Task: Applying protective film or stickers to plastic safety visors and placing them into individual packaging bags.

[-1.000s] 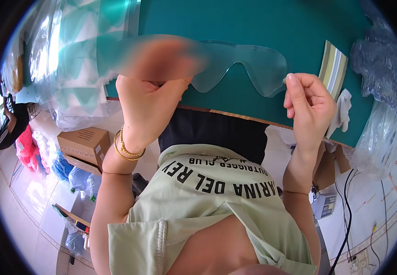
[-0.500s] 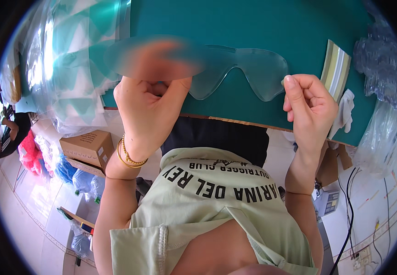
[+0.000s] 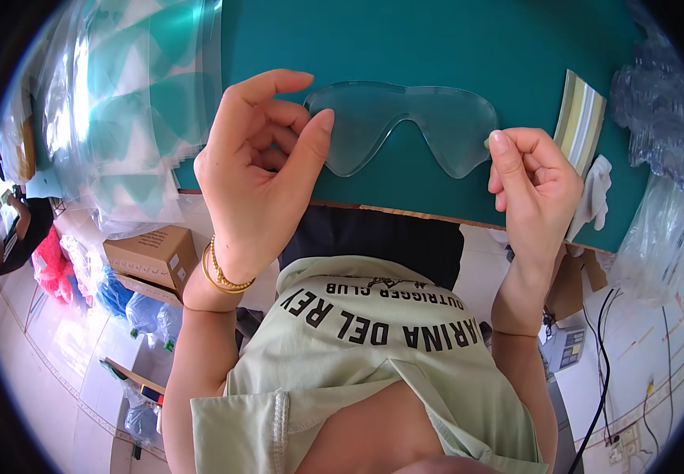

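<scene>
A clear, goggle-shaped plastic lens (image 3: 358,118) with a notch in its lower edge shows over the green table top, between my hands. My left hand (image 3: 259,154) is at the lens's left end, thumb and forefinger apart. The thumb tip overlaps the lens edge; whether it touches I cannot tell. My right hand (image 3: 535,170) is closed in a pinch close beside the lens's right end. A tiny pale yellowish bit shows at these fingertips, too small to name.
Stacked clear plastic sheets (image 3: 128,103) cover the table's left side. On the right lie a striped strip (image 3: 580,118), a white cloth (image 3: 595,193) and heaped clear plastic pieces (image 3: 662,110). Below stand a cardboard box (image 3: 152,257), bagged items, and black cables (image 3: 604,355) on the floor.
My left hand's fingers, smeared before, now show clearly, spread at the lens's left end. The lens has shifted very slightly toward me. My right hand keeps its pinch and place.
</scene>
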`<action>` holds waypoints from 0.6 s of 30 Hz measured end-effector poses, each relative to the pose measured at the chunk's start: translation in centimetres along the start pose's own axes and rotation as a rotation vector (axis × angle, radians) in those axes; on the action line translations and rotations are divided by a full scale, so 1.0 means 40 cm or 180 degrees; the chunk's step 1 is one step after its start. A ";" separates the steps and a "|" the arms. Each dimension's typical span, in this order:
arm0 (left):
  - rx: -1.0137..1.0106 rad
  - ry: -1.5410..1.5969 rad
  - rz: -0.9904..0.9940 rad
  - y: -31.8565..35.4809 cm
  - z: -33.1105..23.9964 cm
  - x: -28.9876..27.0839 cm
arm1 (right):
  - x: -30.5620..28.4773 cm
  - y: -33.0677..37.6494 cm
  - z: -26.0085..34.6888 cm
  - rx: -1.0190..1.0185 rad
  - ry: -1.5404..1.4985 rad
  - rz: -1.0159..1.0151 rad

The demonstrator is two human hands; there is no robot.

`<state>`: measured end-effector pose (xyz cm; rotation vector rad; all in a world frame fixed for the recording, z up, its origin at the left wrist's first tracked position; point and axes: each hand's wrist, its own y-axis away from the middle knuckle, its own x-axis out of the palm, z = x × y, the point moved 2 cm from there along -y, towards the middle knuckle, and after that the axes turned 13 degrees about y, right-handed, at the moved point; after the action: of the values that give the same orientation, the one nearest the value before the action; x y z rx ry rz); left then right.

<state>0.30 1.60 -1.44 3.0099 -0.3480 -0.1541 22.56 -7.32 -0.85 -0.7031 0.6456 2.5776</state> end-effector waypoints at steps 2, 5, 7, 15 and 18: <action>-0.0003 -0.0023 -0.0011 0.000 -0.001 0.001 | -0.001 -0.001 -0.002 -0.0023 -0.0051 0.0021; -0.0034 0.0071 0.0039 -0.003 0.001 0.002 | -0.004 -0.001 0.000 0.0045 -0.0073 0.0045; -0.0025 -0.0082 0.0076 -0.006 0.001 0.002 | -0.002 -0.002 0.005 0.0100 -0.0037 0.0068; -0.0110 -0.0025 0.0065 -0.005 -0.003 0.008 | -0.140 -0.023 -0.010 -0.0009 0.2129 -0.1647; 0.0008 -0.0079 0.0045 -0.002 0.001 0.002 | -0.175 -0.045 -0.041 0.0007 0.2960 -0.1638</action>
<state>0.38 1.66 -1.51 3.0095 -0.3721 -0.1900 29.61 -8.41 1.17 -1.8132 0.5985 1.6882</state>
